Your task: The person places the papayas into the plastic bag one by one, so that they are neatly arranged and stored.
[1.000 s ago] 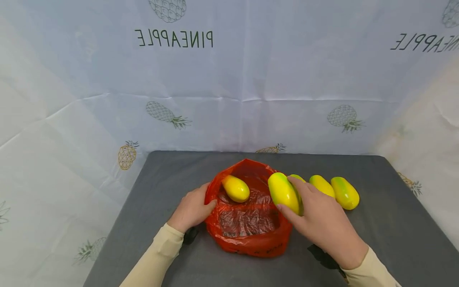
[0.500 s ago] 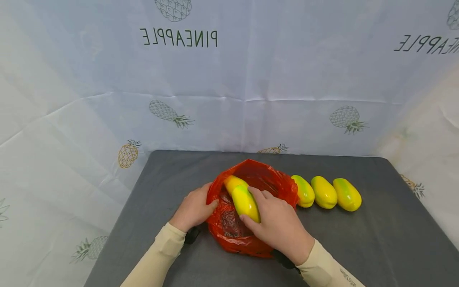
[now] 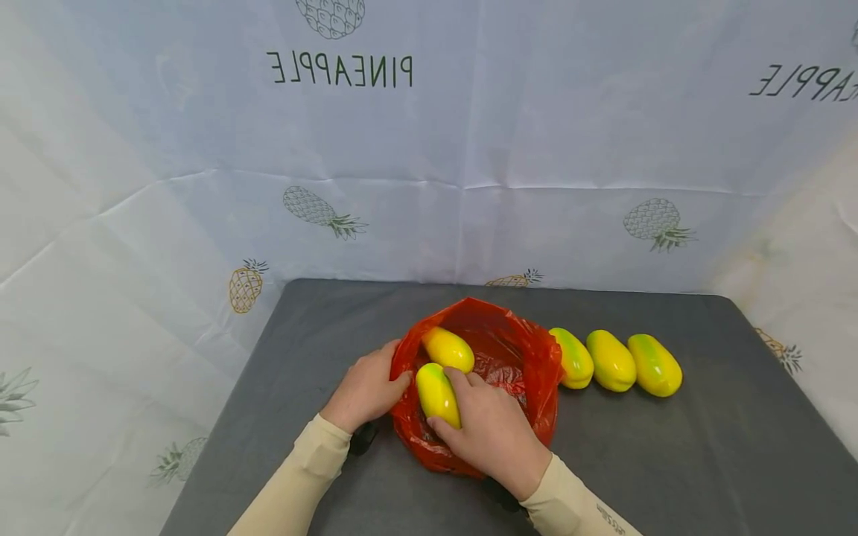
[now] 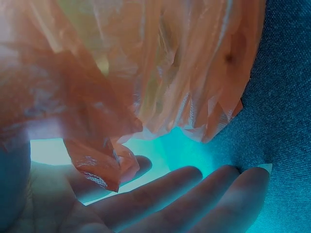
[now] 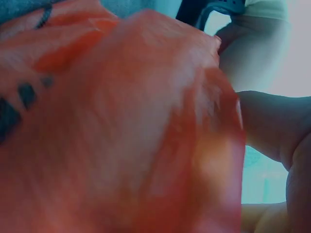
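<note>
A red plastic bag (image 3: 544, 372) stands with its mouth wide on the dark table. My left hand (image 3: 365, 388) grips its left rim, thumb over the edge; in the left wrist view, the fingers (image 4: 160, 199) stretch out along the bag's outside. My right hand (image 3: 492, 430) reaches into the mouth and holds a glossy yellow-green mango (image 3: 437, 396) between thumb and fingers. Beyond it another mango (image 3: 450, 350) lies inside, against the bag's left wall. In the right wrist view the bag's side (image 5: 121, 126) hides most of that hand's work.
To the right of the bag, three more mangoes lie in a row: a near one (image 3: 573, 360), a middle one (image 3: 611, 362) and a far-right one (image 3: 655, 365). The grey table (image 3: 697, 447) ends at a pineapple-print cloth (image 3: 550, 141) behind.
My right hand has carried its mango leftward from beside the bag's right rim, then down into the mouth. The left hand keeps its place at the rim.
</note>
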`<state>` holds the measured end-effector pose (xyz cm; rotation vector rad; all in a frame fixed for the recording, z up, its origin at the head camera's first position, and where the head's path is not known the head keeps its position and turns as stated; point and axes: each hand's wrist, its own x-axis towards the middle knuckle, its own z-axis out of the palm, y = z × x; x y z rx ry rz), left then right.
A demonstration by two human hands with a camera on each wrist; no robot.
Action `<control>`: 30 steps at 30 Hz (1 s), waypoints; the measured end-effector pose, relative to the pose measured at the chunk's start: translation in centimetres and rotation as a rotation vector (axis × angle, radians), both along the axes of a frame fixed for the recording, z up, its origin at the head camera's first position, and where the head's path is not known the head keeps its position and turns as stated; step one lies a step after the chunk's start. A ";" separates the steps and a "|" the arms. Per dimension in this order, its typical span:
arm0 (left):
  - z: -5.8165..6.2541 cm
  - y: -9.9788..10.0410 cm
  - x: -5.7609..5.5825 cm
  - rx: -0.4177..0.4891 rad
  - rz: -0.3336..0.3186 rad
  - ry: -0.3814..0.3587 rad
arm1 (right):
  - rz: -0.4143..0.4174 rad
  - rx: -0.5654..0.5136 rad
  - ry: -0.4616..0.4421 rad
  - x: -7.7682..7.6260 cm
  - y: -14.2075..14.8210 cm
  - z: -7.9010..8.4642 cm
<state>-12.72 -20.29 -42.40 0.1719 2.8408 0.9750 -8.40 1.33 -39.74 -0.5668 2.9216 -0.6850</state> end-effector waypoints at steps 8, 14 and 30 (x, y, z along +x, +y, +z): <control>0.0 0.1 0.0 0.009 0.016 -0.009 | 0.021 0.008 -0.003 0.0 -0.2 -0.8; 0.0 0.2 0.0 0.017 0.018 -0.020 | 0.030 0.025 -0.005 0.0 -0.2 -1.3; -0.1 0.1 0.1 0.006 0.016 -0.019 | 0.050 0.021 -0.006 -0.1 -0.2 -2.0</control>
